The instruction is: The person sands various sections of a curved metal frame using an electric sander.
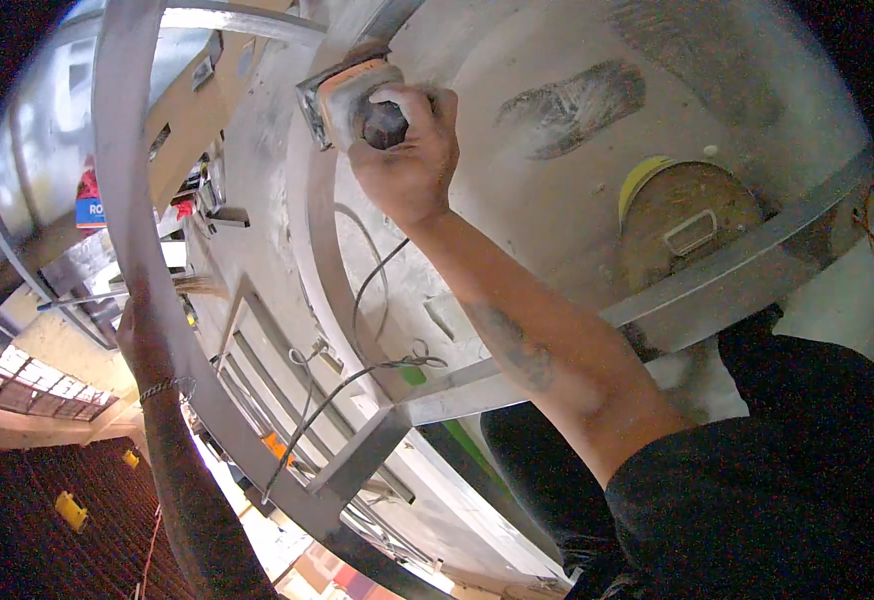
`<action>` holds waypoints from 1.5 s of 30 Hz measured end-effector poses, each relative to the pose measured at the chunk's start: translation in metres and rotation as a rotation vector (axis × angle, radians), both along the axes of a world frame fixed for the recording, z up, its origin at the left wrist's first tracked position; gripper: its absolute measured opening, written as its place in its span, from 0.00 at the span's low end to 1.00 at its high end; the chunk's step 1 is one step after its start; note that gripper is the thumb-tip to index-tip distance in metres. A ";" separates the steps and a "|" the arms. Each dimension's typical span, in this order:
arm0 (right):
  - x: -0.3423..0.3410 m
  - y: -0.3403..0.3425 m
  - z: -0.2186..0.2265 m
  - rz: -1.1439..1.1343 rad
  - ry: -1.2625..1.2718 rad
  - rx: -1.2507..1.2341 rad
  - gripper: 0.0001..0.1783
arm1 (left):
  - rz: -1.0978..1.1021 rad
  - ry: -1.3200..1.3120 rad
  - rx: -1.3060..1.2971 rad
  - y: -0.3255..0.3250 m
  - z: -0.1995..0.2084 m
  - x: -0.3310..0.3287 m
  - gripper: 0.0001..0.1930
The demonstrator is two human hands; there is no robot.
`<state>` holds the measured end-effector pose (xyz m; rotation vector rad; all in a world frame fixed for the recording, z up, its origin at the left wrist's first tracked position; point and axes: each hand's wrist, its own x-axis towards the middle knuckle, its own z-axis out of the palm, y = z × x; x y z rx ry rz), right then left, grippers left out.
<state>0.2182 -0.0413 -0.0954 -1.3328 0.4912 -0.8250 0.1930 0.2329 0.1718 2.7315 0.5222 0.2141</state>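
An orbital sander (345,98) with a dusty orange body and a dark top knob is in my right hand (419,165). My fingers wrap over its knob from above. Its flat pad is tilted against the curved grey metal frame (319,215). At the left, my left hand (131,335) grips an upright bar (135,130) of the frame, a bracelet (167,388) on its wrist. That bar hides most of the left fingers.
A round lid with a handle (722,205) and yellow rim stands within the frame at right. A looped cable (342,385) crosses the lower frame. Dark scuffs (582,105) mark the dusty floor. A corrugated brown surface (32,510) is at lower left.
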 end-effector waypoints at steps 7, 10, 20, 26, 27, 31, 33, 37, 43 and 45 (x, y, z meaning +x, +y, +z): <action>0.009 -0.006 -0.004 -0.081 -0.063 0.029 0.22 | 0.005 0.097 -0.048 0.011 0.007 0.001 0.24; 0.009 -0.005 -0.007 -0.064 0.001 -0.039 0.22 | 0.030 0.094 -0.093 0.011 0.006 0.000 0.25; 0.013 -0.008 -0.004 -0.075 -0.066 0.014 0.21 | 0.006 0.083 -0.043 0.029 0.010 0.004 0.24; 0.010 -0.006 0.000 -0.061 -0.086 0.026 0.22 | 0.010 0.086 -0.057 0.027 0.008 0.001 0.22; 0.011 -0.007 -0.001 -0.061 -0.084 0.004 0.22 | 0.009 0.102 -0.078 0.028 0.008 0.002 0.22; 0.013 -0.003 0.000 -0.069 -0.073 0.000 0.22 | 0.015 0.085 -0.071 0.033 0.009 0.003 0.22; 0.011 -0.003 0.000 -0.060 -0.068 0.016 0.22 | 0.012 0.099 -0.027 0.033 0.009 0.005 0.22; 0.010 -0.007 -0.001 -0.034 -0.092 0.005 0.22 | -0.031 0.126 0.012 0.026 0.010 0.002 0.22; 0.015 -0.008 -0.004 -0.109 -0.093 -0.063 0.23 | -0.035 0.093 -0.078 0.026 0.012 0.002 0.24; 0.014 -0.004 -0.003 -0.058 -0.077 0.044 0.23 | 0.012 0.083 -0.081 0.028 0.014 0.004 0.24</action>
